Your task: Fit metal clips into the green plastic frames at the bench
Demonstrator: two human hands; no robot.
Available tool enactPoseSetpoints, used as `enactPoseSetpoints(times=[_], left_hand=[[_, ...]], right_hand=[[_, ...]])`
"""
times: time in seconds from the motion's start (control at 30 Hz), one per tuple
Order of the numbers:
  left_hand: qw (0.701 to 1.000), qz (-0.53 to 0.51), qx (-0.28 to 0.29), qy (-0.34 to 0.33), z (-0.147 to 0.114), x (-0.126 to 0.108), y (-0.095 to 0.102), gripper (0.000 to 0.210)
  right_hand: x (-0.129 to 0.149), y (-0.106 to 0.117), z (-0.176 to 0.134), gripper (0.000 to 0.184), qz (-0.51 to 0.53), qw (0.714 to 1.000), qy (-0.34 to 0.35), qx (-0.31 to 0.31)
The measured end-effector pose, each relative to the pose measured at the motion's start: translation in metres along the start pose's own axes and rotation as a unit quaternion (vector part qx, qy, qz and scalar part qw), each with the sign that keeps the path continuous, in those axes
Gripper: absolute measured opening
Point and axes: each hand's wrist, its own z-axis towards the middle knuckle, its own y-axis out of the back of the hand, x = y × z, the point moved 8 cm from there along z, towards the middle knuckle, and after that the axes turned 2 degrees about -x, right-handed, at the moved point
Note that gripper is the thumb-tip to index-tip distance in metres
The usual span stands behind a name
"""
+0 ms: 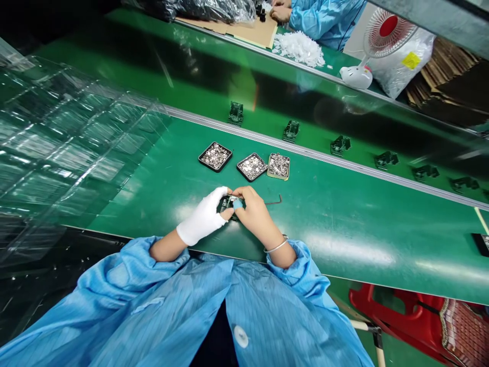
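Close to the front edge of the green bench, both my hands are closed around a small green circuit board (226, 203). My left hand (204, 216), in a white fingerless glove, grips the board's left side. On its right side is my right hand (255, 211), with a blue cover on one digit, its fingertips pressed at the upper part of the board. Much of the board is hidden by my fingers. An L-shaped hex key (275, 202) lies just right of my right hand. Beyond the hands sit three small trays of shiny metal parts: a left one (215, 156), a middle one (251, 167) and a right one (278, 166).
Behind a metal rail (260, 137), several circuit boards (292, 131) stand in a row on a green strip. Stacked clear plastic trays (76, 132) rise at left. Across the bench are a co-worker's hands (281, 11), white parts (300, 48) and a fan (387, 33). A red chair (401, 316) stands lower right.
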Motion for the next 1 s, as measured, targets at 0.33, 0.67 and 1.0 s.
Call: enactPoseSetpoints(times=[0.33,0.67,1.0], left_hand=[[0.997,0.027,0.024,0.062,0.012,0.009,0.006,0.017],[0.997,-0.062,-0.004,0.056,0.007,0.016,0.014,0.033],[0.995,-0.061,-0.013,0.076,0.002,0.03,0.024,0.033]], right_hand=[[0.007,-0.02,0.001,0.036,-0.087,0.996,0.002,0.037],[-0.01,0.017,0.04,0.028,-0.119,0.989,-0.025,0.087],[-0.063,0.024,0.098,0.029,-0.403,0.905,-0.1,0.096]])
